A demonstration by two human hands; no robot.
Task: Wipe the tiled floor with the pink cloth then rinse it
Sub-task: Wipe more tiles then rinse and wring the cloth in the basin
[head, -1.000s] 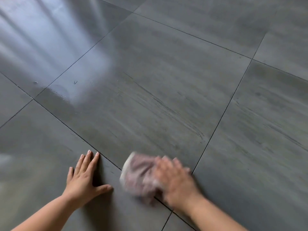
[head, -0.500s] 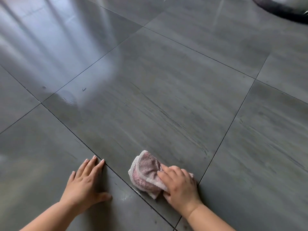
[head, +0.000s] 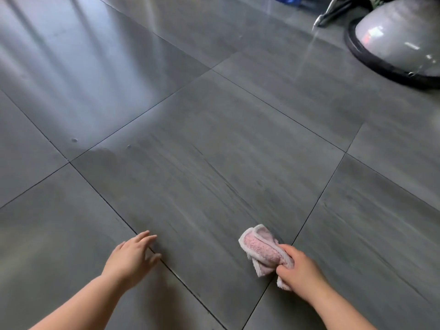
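Tiled floor [head: 214, 144]: large grey tiles with dark thin joints fill the view. The far left part shines strongly with reflected light, so it looks wet or glossy. Risk, as I judge it: a wet, smooth tile is slippery for a hand that carries body weight.

Grey dome [head: 400, 36]: a rounded object with a black rim stands at the far right, well apart from both hands. What it is I cannot tell. If the wiping goes far to the right, the cloth or an arm could knock it.

Left hand [head: 133, 256]: near left, fingers apart and empty, the fingertips on a tile joint. The palm looks slightly raised, though I cannot say this for sure. If the person leans on it, it may slide, and the balance goes with it.

Right hand [head: 302, 272]: near right, its grip closed tight around one end of the cloth, close to another joint line.

Pink cloth [head: 262, 251]: bunched in the right hand, and its free end points to the far left, on or just above the floor. Risk: in a ball like this, only a small face meets the tile, so streaks and unwiped strips may remain. A dirty cloth may also spread dirt if the rinse comes late.

Small spots [head: 74, 140]: two little marks or drops sit on the left tiles, well apart from the cloth. They are easy to miss in the glare.
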